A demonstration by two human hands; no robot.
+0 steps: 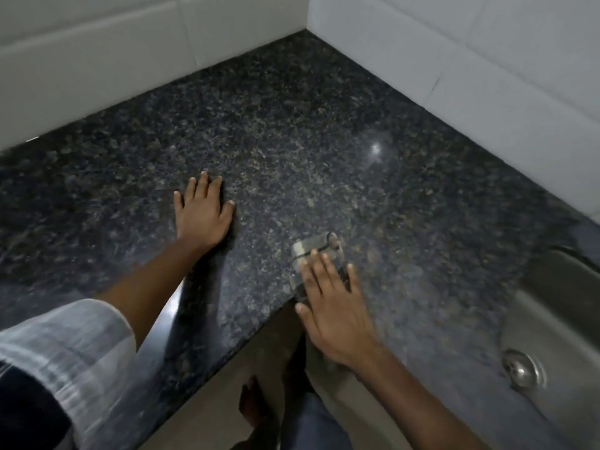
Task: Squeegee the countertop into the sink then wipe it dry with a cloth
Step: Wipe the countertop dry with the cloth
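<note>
The dark speckled granite countertop (324, 141) fills the view, with the steel sink (552, 319) and its drain (521, 371) at the right. My left hand (203, 212) lies flat on the counter, fingers spread, holding nothing. My right hand (334, 306) reaches over the counter's front edge with its fingers straight and apart. They lie over a small grey, blurred object (313, 246) that looks like a squeegee, and they are not curled around it. The hand hides the object's near part. No cloth shows.
White tiled walls (487, 60) meet in a corner behind the counter. The counter's front edge (227, 345) runs diagonally, with the floor and a bare foot (253, 404) below it. A white sleeve (65, 358) covers my left upper arm.
</note>
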